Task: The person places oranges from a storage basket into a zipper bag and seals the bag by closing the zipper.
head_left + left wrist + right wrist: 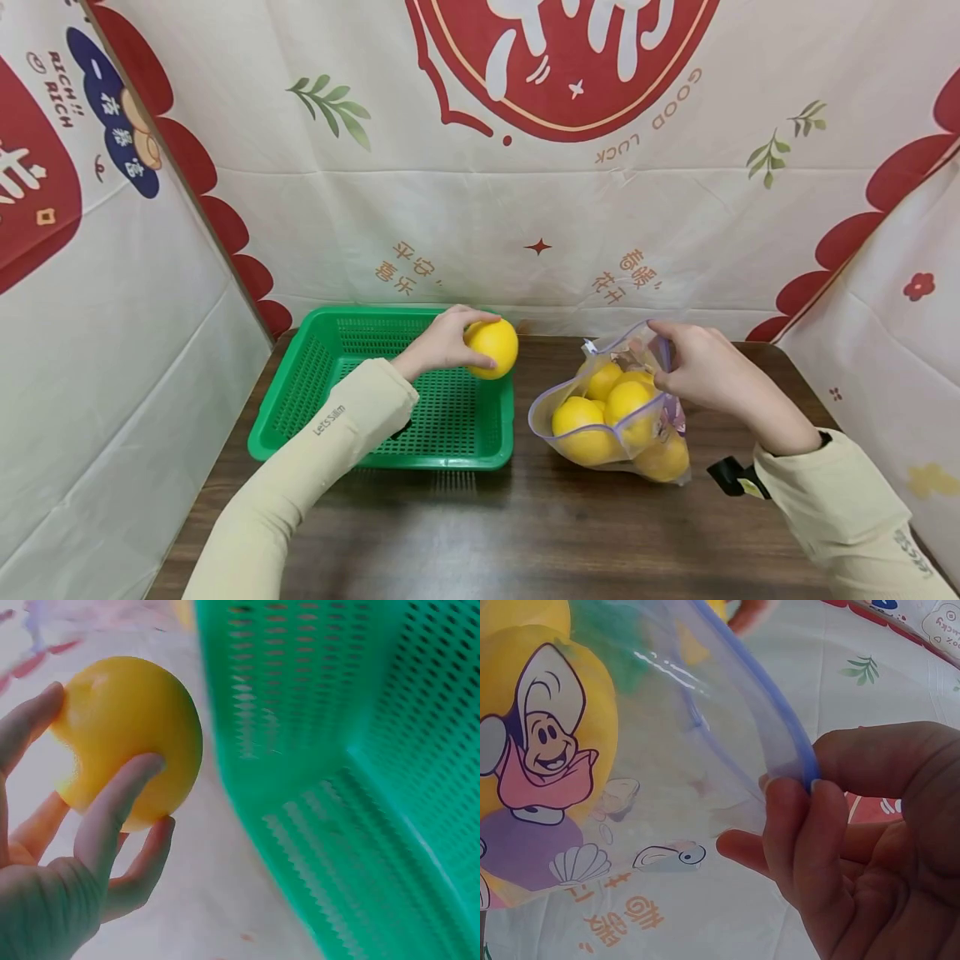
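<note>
My left hand grips a yellow orange above the right rim of a green plastic basket. In the left wrist view, thumb and fingertips curl round that orange, beside the basket wall. To the right, a clear zip bag with a purple edge stands with its mouth open, several oranges inside. My right hand pinches the bag's upper right edge. The right wrist view shows thumb and fingers on the blue-purple zip strip, beside a printed cartoon figure.
Everything stands on a dark brown wooden table. A white printed cloth hangs behind it and along both sides. A black wrist device sits under the right forearm, close to the bag. Slotted holes cover the basket floor.
</note>
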The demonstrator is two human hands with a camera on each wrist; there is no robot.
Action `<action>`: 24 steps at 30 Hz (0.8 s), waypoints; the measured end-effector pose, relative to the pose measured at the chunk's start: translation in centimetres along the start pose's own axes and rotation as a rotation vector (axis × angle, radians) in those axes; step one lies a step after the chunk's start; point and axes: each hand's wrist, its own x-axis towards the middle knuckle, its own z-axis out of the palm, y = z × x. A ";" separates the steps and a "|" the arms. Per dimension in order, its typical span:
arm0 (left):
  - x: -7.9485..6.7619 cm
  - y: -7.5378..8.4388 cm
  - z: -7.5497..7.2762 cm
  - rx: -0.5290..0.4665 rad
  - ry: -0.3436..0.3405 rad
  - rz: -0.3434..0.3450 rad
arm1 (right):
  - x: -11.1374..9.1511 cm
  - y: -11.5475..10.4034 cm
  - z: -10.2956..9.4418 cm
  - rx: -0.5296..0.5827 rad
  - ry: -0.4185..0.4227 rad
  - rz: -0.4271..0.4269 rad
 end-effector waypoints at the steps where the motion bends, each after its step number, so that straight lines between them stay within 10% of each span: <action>1: -0.2 0.7 0.0 -0.013 -0.001 0.018 | 0.0 0.0 0.0 0.000 -0.002 -0.001; 17: -1.4 10.1 3.1 -0.128 -0.097 0.392 | -0.1 0.1 -0.1 -0.001 -0.008 -0.001; 24: -0.5 10.9 5.0 0.047 -0.137 0.396 | -0.3 -0.1 0.2 -0.009 -0.001 -0.046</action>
